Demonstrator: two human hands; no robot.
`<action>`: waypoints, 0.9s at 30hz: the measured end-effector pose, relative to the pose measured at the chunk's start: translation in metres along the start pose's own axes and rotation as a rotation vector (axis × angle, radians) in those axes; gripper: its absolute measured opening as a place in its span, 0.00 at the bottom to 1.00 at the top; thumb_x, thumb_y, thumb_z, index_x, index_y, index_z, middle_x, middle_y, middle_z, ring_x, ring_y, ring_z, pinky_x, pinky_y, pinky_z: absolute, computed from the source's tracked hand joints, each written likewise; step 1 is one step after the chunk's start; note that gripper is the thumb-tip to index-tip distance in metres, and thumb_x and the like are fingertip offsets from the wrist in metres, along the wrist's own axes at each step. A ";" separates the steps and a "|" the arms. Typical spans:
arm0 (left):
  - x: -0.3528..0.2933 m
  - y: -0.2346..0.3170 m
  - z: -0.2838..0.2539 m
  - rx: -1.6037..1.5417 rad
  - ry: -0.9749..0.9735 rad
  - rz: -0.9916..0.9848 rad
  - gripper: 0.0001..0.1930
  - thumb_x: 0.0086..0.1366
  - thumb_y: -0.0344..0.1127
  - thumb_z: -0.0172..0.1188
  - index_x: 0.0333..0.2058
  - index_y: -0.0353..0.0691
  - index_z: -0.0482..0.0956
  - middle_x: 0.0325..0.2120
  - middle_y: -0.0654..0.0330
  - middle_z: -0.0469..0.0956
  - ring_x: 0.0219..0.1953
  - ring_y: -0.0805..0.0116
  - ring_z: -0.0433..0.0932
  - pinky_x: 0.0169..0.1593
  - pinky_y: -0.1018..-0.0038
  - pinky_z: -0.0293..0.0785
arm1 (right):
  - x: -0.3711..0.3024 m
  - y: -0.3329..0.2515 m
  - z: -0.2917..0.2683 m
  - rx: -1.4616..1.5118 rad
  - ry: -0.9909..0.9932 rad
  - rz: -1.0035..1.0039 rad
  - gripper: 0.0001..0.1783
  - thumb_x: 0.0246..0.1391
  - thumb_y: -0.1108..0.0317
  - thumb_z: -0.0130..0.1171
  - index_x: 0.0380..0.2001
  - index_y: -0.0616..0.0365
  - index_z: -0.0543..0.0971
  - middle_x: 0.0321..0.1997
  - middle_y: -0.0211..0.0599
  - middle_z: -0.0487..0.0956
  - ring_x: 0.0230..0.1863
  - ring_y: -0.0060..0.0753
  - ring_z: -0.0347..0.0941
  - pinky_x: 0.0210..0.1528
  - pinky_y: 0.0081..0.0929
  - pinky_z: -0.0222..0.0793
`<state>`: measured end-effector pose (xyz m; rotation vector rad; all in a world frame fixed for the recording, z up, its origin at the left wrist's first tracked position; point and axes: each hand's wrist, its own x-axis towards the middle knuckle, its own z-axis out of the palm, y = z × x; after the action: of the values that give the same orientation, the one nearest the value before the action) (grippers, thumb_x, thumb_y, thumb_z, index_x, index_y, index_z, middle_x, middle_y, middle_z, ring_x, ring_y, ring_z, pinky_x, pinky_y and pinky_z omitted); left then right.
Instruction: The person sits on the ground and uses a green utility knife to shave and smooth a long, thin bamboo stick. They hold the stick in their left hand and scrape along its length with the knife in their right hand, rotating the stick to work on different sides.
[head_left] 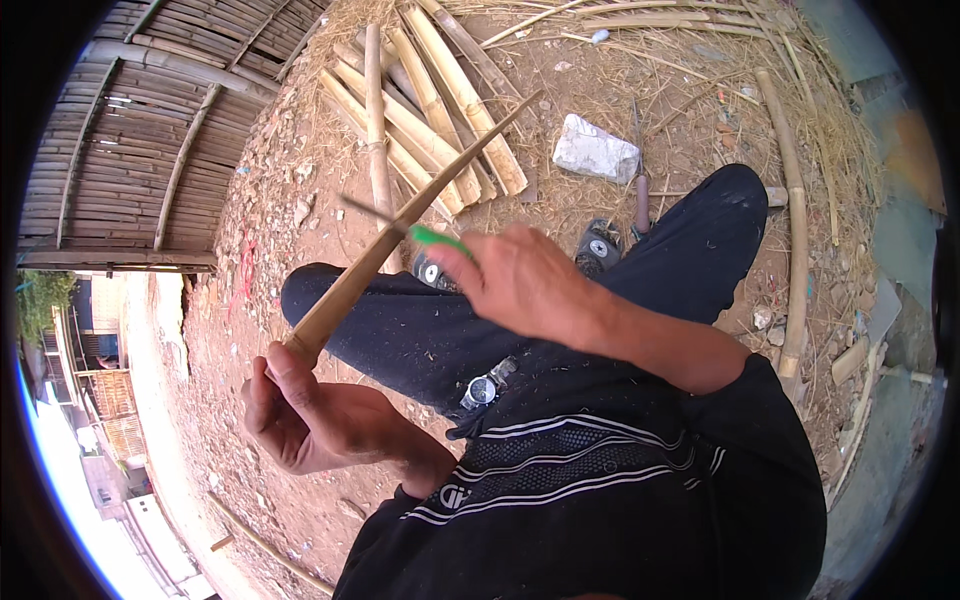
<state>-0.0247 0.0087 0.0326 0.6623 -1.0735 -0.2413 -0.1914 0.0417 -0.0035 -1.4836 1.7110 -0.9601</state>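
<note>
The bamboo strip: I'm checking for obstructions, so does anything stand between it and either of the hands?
Nothing visible separates the left hand from the bamboo strip; it grips the wide near end. Between the right hand and the strip is the green-handled knife that hand holds; I can't tell whether its blade touches.

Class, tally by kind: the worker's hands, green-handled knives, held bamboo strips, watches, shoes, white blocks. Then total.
Hands: 2 (left hand, right hand)
Green-handled knife: 1
Held bamboo strip: 1
Watch: 1
Shoes: 2
White block: 1
Total: 8
</note>
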 end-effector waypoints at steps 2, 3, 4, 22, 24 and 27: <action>-0.002 -0.002 -0.002 -0.014 -0.029 -0.018 0.06 0.55 0.20 0.62 0.33 0.27 0.76 0.33 0.50 0.76 0.33 0.69 0.75 0.42 0.75 0.73 | 0.016 0.049 0.001 -0.106 0.085 0.080 0.33 0.65 0.49 0.39 0.22 0.69 0.77 0.09 0.50 0.69 0.14 0.53 0.70 0.21 0.42 0.68; -0.002 -0.002 -0.006 -0.011 -0.050 -0.018 0.06 0.55 0.19 0.61 0.33 0.27 0.76 0.33 0.50 0.76 0.34 0.67 0.77 0.44 0.73 0.73 | 0.017 0.048 -0.004 -0.115 0.096 0.079 0.33 0.65 0.48 0.39 0.22 0.69 0.77 0.09 0.50 0.69 0.14 0.54 0.70 0.21 0.42 0.68; -0.002 -0.003 -0.005 -0.035 -0.044 -0.019 0.07 0.55 0.19 0.61 0.34 0.27 0.76 0.33 0.50 0.76 0.35 0.67 0.77 0.45 0.73 0.73 | 0.018 0.044 -0.006 -0.123 0.108 0.078 0.34 0.65 0.48 0.38 0.23 0.69 0.78 0.09 0.51 0.69 0.14 0.54 0.70 0.22 0.42 0.68; 0.004 -0.006 -0.004 -0.143 -0.200 0.062 0.08 0.61 0.25 0.57 0.39 0.28 0.74 0.34 0.44 0.78 0.35 0.61 0.81 0.37 0.75 0.81 | 0.021 0.050 0.001 -0.074 0.177 -0.060 0.38 0.63 0.43 0.37 0.15 0.66 0.75 0.10 0.53 0.69 0.17 0.54 0.72 0.27 0.42 0.70; 0.003 -0.006 -0.006 -0.157 -0.226 0.066 0.08 0.62 0.25 0.56 0.40 0.28 0.74 0.35 0.43 0.78 0.36 0.60 0.81 0.38 0.74 0.81 | 0.022 0.056 0.004 -0.123 0.232 -0.068 0.37 0.63 0.44 0.38 0.16 0.66 0.76 0.11 0.53 0.70 0.17 0.54 0.72 0.26 0.43 0.69; 0.002 -0.010 -0.010 -0.190 -0.248 0.064 0.08 0.62 0.26 0.56 0.40 0.29 0.75 0.36 0.43 0.78 0.37 0.60 0.80 0.39 0.73 0.81 | -0.002 0.015 0.000 -0.001 0.132 -0.285 0.36 0.63 0.45 0.39 0.18 0.66 0.77 0.11 0.52 0.71 0.16 0.51 0.72 0.22 0.42 0.68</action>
<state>-0.0143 0.0035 0.0248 0.4333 -1.2891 -0.3728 -0.1986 0.0446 -0.0162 -1.7306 1.6162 -1.2289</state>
